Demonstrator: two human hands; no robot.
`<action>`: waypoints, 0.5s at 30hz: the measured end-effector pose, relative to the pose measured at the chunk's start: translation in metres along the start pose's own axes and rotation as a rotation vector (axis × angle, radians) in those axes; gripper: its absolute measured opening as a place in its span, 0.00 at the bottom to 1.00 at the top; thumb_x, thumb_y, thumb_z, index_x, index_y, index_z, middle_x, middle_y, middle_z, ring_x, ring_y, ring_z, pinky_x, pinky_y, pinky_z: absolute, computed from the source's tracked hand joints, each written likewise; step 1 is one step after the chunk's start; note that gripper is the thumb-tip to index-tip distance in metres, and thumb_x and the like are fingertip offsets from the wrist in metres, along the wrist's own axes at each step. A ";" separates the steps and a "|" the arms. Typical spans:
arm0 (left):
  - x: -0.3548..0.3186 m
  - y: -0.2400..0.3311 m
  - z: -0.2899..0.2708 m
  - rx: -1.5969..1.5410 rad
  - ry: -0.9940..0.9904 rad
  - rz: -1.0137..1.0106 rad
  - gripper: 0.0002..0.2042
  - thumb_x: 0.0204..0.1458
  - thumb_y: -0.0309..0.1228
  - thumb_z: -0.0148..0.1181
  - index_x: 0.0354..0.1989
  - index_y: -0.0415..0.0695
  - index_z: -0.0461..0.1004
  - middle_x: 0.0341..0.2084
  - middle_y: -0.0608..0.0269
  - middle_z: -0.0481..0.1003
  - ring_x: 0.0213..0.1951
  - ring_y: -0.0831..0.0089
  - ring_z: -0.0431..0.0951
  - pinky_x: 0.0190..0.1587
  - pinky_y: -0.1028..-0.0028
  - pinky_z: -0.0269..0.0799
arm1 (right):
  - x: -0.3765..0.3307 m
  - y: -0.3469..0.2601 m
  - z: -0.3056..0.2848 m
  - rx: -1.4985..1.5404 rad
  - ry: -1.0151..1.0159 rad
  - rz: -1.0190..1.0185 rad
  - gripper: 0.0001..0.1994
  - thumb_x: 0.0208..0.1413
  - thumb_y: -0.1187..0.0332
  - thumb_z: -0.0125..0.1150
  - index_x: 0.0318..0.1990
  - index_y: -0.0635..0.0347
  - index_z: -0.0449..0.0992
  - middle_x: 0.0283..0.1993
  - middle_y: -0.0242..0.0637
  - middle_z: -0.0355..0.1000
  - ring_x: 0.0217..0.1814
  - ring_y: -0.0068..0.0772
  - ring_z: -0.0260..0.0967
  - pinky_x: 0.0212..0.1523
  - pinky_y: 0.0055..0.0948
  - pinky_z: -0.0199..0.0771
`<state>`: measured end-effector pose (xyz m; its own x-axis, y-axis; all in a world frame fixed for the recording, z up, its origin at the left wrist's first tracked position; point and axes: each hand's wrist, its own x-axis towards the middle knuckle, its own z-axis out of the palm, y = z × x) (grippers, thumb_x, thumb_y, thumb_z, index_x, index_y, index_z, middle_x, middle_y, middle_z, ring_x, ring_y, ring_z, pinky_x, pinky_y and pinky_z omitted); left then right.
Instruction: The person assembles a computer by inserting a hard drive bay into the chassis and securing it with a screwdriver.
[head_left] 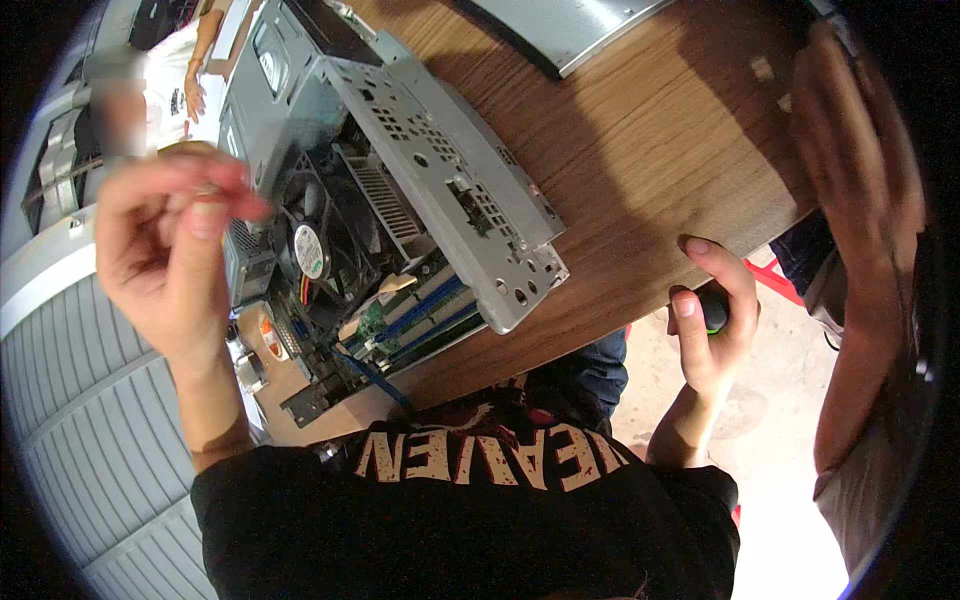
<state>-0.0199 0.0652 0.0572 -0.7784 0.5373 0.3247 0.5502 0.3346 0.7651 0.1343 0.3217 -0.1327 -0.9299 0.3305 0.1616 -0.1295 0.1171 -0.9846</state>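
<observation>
My left hand is raised at the left side of the open desktop computer case. Its thumb and forefinger are pinched together, and whatever sits between them is too small and blurred to name. Off the table's near edge, at the right, my right hand curls round a black-and-green handle; most of it is hidden in the palm. Inside the case a dark cooling fan with a round label shows, with memory slots and a blue cable nearer me.
The case rests on a wooden table. A flat metal panel lies at the far side. Close on the right is another person's blurred hand. A further person in a white shirt is at the far left.
</observation>
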 end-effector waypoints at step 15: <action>0.057 0.028 0.078 -0.623 -0.358 -0.501 0.09 0.54 0.21 0.46 0.41 0.34 0.71 0.31 0.51 0.76 0.27 0.73 0.77 0.30 0.78 0.75 | 0.003 0.002 0.003 -0.115 0.119 -0.144 0.19 0.47 0.64 0.62 0.46 0.61 0.70 0.45 0.43 0.72 0.44 0.42 0.72 0.44 0.30 0.69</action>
<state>-0.0247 0.1657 0.0537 -0.6849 0.6862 -0.2450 -0.1779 0.1686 0.9695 0.1298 0.3202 -0.1347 -0.8564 0.4102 0.3136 -0.2119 0.2746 -0.9379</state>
